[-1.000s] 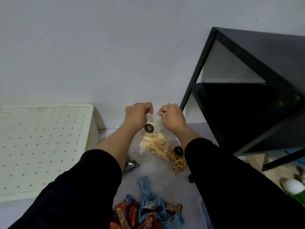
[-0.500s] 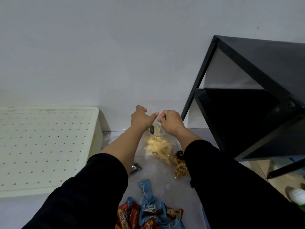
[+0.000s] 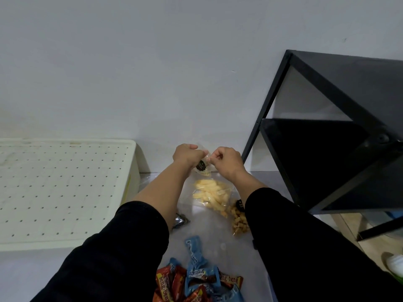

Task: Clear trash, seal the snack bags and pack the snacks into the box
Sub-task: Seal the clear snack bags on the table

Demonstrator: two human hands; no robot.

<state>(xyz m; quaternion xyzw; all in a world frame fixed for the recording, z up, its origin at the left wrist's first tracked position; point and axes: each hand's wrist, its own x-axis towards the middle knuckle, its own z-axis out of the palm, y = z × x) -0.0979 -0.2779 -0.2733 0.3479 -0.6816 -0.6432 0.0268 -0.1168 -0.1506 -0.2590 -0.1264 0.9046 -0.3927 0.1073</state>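
A clear snack bag of pale yellow sticks with a dark round label lies on the white table by the wall. My left hand and my right hand both pinch its top edge, fingers closed on the plastic. A second clear bag of brown snack pieces lies just right of it, partly under my right sleeve. Red and blue wrapped snacks are piled at the near edge. A small crumpled silver wrapper lies beside my left forearm.
A cream perforated box lid fills the left side. A black metal shelf frame stands on the right against the wall. A white and green object sits on the floor at the far right.
My hands shifted slightly along the bag's top, still pinched close together. The view has tilted a little, so the bag sits lower under my hands.
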